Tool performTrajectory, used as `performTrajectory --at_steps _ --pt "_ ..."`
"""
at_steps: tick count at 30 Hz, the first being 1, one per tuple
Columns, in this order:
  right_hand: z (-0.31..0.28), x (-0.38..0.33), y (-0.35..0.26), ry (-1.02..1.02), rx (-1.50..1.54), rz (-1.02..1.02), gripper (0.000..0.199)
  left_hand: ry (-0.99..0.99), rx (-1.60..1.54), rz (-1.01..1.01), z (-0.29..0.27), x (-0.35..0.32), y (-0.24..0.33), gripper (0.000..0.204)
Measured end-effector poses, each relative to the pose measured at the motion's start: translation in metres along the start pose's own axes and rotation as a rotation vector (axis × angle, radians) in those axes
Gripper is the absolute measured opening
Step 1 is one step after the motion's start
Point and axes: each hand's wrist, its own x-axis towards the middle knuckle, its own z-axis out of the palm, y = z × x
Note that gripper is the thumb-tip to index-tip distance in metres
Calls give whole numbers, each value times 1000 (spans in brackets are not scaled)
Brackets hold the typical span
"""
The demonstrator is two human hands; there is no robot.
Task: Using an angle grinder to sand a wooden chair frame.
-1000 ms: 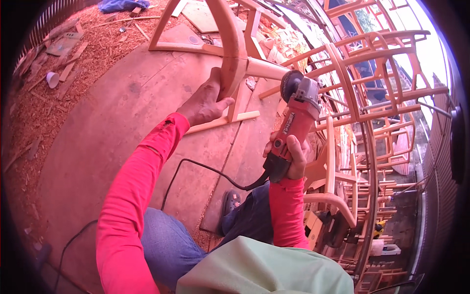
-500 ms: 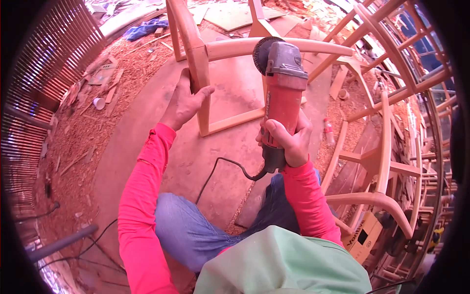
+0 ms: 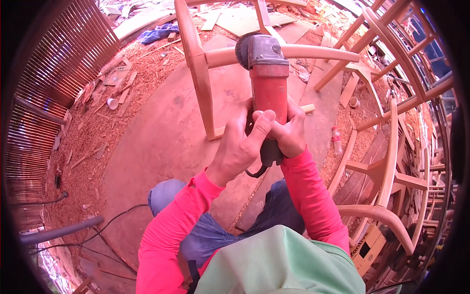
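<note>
A red angle grinder [image 3: 270, 95] with a grey head is held upright in front of me. A dark flap-like disc [image 3: 243, 50] sits at the left of its head. My right hand [image 3: 293, 133] is wrapped round the grinder's lower body. From the other side my left hand [image 3: 240, 142] grips the same body, its thumb beside the right thumb. Just beyond the tool stands a wooden chair frame [image 3: 199, 81]; the grinder's head overlaps its crossbar in the picture, and I cannot tell whether they touch. The lower rail is mostly hidden behind my hands.
More wooden chair frames [image 3: 387, 161] stand at the right. Sawdust and scraps [image 3: 93, 142] cover the ground, with a white cup [image 3: 112, 103] at the left. A plastic bottle [image 3: 337, 141] lies right of the grinder. Black cable [image 3: 122, 213] runs across the lower left.
My left hand has let go of the chair frame's leg and moved right onto the grinder. The grinder has shifted slightly left and turned more upright.
</note>
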Motion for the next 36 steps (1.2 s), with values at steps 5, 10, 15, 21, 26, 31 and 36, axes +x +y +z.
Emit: performTrajectory --at_steps 5,10,15,21,26,31,36 --pt "7 5 -6 9 -29 -20 41 -39 -131 -34 -13 15 -11 47" --pt "13 7 -9 -43 -42 -21 41 -20 -172 -63 -19 19 0 49" --pt "19 -1 -7 -21 -64 -2 44 47 -107 9 -21 17 -3 48" --pt "9 11 -4 44 312 144 33 -122 275 340 -31 -22 5 71" --pt "-1 16 -28 133 339 68 31 -126 931 654 -16 -25 6 88" --pt "1 7 -9 169 278 37 32 -112 1005 646 -20 -34 -6 83" --pt "-8 -8 0 137 207 92 29 -143 1043 705 -17 -38 -15 77"
